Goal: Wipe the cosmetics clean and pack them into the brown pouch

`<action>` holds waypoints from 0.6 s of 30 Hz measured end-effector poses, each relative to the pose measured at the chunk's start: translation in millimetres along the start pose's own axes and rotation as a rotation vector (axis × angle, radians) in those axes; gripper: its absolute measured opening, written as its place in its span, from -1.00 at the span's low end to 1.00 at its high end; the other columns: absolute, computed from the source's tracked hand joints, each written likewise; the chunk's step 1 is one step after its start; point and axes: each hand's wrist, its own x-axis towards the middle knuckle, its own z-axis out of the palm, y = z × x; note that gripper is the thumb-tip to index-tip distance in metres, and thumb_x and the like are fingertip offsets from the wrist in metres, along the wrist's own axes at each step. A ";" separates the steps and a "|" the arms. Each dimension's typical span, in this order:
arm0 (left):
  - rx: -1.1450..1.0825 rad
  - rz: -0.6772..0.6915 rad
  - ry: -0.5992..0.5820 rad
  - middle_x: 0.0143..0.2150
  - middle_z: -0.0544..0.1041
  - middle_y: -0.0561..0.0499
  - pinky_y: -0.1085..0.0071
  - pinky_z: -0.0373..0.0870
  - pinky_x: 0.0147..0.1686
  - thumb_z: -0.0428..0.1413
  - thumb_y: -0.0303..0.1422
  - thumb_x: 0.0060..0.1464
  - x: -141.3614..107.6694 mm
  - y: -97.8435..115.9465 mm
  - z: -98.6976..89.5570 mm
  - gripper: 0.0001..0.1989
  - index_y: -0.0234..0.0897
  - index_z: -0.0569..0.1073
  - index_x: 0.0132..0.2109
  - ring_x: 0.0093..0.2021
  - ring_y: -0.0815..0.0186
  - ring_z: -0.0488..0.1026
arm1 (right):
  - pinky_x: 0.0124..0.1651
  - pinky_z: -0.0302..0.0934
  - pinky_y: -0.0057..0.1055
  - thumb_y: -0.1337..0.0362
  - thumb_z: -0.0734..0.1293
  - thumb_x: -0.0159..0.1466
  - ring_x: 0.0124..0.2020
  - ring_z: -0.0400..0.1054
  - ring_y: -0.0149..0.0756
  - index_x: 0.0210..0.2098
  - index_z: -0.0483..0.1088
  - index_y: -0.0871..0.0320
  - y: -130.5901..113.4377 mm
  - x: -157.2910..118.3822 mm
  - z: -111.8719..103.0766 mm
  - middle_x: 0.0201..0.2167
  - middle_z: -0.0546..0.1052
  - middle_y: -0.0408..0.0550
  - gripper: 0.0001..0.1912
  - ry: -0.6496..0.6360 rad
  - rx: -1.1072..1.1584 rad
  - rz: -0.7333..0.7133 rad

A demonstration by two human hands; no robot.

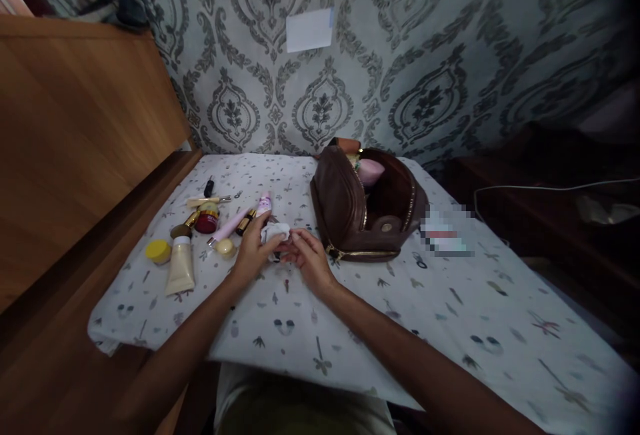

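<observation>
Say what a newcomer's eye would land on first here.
Probably the brown bag, open on the patterned cloth with a pink item inside. Left of it, the left hand holds a white piece, the right hand at its edge. Farther left lie a cream tube and yellow container.

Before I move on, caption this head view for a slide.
Left hand and right hand meet at a white cloth-like item between cosmetics and an open brown bag.

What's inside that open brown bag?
A pink item shows at the back left inside the brown bag. The bag's walls and dark shadow cover the bottom, so anything lying deeper can't be seen.
</observation>
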 end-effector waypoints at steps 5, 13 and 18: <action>0.083 0.036 0.045 0.11 0.48 -0.19 0.13 0.27 0.16 0.21 -0.23 0.06 1.1 0.1 -0.8 -0.47 -0.28 0.40 0.17 0.13 0.05 0.39 | -0.46 0.34 -0.45 -0.06 0.51 0.03 -0.39 0.50 -0.28 -0.27 0.39 0.11 -0.8 1.6 -0.4 -0.36 0.54 -0.14 -0.54 -0.012 0.024 0.011; 0.035 -0.003 0.104 -0.12 0.57 -0.09 0.25 0.35 -0.01 0.07 -0.25 0.20 0.5 6.7 -8.4 -0.70 -0.28 0.51 -0.01 -0.07 0.14 0.47 | -0.45 0.29 -0.48 0.04 0.57 -0.02 -0.36 0.50 -0.29 -0.30 0.50 0.14 2.8 1.3 -0.7 -0.32 0.58 -0.10 -0.60 -0.046 -0.116 0.044; 0.019 -0.007 0.106 -0.14 0.57 -0.06 0.27 0.35 -0.02 0.04 -0.24 0.22 2.3 5.2 -10.6 -0.70 -0.29 0.52 -0.03 -0.04 0.14 0.47 | -0.42 0.28 -0.48 0.09 0.59 -0.05 -0.36 0.51 -0.29 -0.32 0.53 0.15 4.0 2.4 -1.4 -0.34 0.58 -0.11 -0.62 -0.042 -0.040 0.086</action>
